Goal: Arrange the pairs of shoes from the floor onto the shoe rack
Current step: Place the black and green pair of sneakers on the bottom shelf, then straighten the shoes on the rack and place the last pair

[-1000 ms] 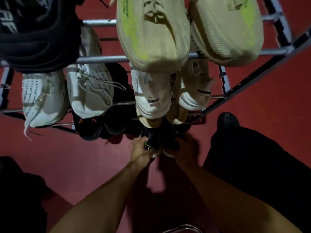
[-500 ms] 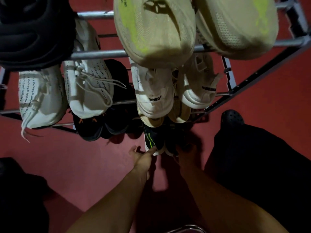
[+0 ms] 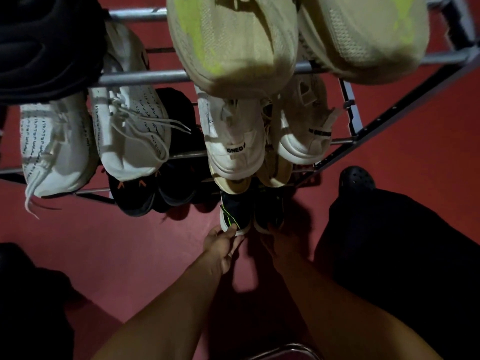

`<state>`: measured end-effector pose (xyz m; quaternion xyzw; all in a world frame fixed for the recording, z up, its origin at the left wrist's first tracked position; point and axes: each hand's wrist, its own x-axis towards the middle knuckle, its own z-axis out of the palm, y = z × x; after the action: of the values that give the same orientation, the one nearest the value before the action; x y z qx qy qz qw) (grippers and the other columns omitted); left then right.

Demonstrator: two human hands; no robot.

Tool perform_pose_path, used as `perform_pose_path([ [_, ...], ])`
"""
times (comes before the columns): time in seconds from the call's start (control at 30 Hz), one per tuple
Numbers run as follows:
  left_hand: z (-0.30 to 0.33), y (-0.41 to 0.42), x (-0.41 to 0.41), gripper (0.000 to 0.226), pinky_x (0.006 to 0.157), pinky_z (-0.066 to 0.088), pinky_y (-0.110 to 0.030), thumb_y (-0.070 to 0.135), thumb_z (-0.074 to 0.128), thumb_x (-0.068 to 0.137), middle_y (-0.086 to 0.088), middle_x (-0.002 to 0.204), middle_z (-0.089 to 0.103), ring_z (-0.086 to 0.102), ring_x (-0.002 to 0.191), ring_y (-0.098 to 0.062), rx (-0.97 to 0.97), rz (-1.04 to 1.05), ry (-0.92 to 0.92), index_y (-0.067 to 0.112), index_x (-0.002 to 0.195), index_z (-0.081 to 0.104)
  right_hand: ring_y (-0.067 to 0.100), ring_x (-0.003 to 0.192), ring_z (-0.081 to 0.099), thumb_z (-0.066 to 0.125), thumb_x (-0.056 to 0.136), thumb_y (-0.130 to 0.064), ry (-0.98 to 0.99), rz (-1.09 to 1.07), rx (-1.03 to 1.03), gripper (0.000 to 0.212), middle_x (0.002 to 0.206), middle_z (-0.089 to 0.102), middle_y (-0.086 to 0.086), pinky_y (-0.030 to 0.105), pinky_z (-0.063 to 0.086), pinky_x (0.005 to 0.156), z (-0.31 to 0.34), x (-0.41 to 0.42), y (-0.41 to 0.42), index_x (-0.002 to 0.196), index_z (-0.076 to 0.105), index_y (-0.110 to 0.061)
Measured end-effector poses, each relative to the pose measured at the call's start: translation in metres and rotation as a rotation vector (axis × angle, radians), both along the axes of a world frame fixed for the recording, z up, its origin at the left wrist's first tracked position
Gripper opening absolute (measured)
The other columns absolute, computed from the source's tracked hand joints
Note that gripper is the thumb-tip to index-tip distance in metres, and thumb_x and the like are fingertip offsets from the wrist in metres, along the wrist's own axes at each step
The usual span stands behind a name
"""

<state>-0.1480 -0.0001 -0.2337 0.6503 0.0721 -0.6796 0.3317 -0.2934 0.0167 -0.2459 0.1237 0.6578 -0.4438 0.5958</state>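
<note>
Shoe rack (image 3: 145,77): metal bars in tiers, seen from above, standing on the floor.
Top tier: a cream pair with yellow-green soles (image 3: 233,45) at the right, a black shoe (image 3: 49,48) at the left.
Middle tier: two white knit sneakers (image 3: 130,126) with loose laces at the left, a white chunky pair (image 3: 233,141) at the right.
Lower tiers: a black pair with orange marks (image 3: 137,196) at the left, tan soles (image 3: 235,184) under the white chunky pair.
Black shoes with green stripe (image 3: 236,211): side by side at the rack's lowest front edge, heels toward the person.
Left hand (image 3: 220,245): fingers pressed together, fingertips touching the heel of the left black shoe.
Right hand (image 3: 280,240): in deep shadow at the other heel; I cannot tell how its fingers lie.
Floor (image 3: 104,242): red and smooth; a black clog (image 3: 357,179) beside the rack's right post.
Room: dim, strong shadows under the arms.
Change: a second ago the left hand gripped the heel; now the pair sits further in and the fingers only touch it.
</note>
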Motion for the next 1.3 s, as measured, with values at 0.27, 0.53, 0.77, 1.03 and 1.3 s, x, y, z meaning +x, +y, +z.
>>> perform_pose_path([
  [0.27, -0.001, -0.027, -0.002, 0.027, 0.055, 0.06, -0.022, -0.001, 0.062, 0.095, -0.012, 0.087, 0.075, 0.074, 0.064, -0.017, -0.124, 0.046, 0.013, 0.002, 0.122, 0.057, 0.025, 0.094, 0.062, 0.058, 0.092, 0.002, -0.015, -0.007, -0.102, 0.046, 0.13, 0.058, 0.015, 0.037, 0.051, 0.07, -0.007, -0.012, -0.035, 0.136, 0.05, -0.006],
  [0.53, -0.006, -0.056, -0.004, 0.042, 0.06, 0.055, -0.03, -0.001, 0.048, 0.101, 0.007, 0.087, 0.071, 0.058, 0.071, -0.014, -0.197, -0.317, 0.029, 0.036, 0.119, 0.055, 0.015, 0.093, 0.06, 0.059, 0.094, -0.011, 0.061, 0.4, -0.153, 0.036, 0.125, 0.062, 0.009, 0.033, 0.048, 0.08, 0.002, -0.02, -0.074, 0.129, 0.055, -0.014],
  [0.77, -0.009, -0.029, 0.017, 0.069, 0.078, 0.042, -0.033, -0.019, 0.034, 0.097, 0.009, 0.105, 0.059, 0.052, 0.091, -0.022, -0.26, -0.602, -0.126, 0.035, 0.138, 0.042, 0.017, 0.096, 0.057, 0.059, 0.093, -0.013, 0.373, 0.795, -0.11, 0.038, 0.108, 0.058, -0.001, 0.038, 0.049, 0.087, 0.009, -0.026, -0.056, 0.13, 0.053, -0.011],
  [1.03, 0.046, -0.026, 0.061, 0.054, 0.114, 0.032, -0.027, 0.033, 0.051, 0.102, -0.007, 0.151, 0.043, 0.045, 0.137, -0.023, -0.469, -1.466, -0.727, 0.014, 0.151, 0.039, 0.025, 0.127, 0.053, 0.051, 0.098, -0.029, 0.829, 1.244, -0.28, 0.042, 0.138, 0.056, 0.009, 0.035, 0.039, 0.107, 0.045, -0.01, -0.035, 0.137, 0.051, -0.015],
  [1.3, 0.132, -0.025, 0.08, 0.047, 0.112, 0.038, -0.032, 0.041, 0.048, 0.1, -0.001, 0.144, 0.048, 0.05, 0.132, -0.021, -0.664, -1.589, -0.933, 0.02, 0.142, 0.051, 0.028, 0.114, 0.058, 0.048, 0.093, -0.045, 1.0, 1.36, -0.379, 0.047, 0.125, 0.06, 0.011, 0.037, 0.046, 0.096, 0.142, 0.009, -0.034, 0.127, 0.057, -0.015],
])
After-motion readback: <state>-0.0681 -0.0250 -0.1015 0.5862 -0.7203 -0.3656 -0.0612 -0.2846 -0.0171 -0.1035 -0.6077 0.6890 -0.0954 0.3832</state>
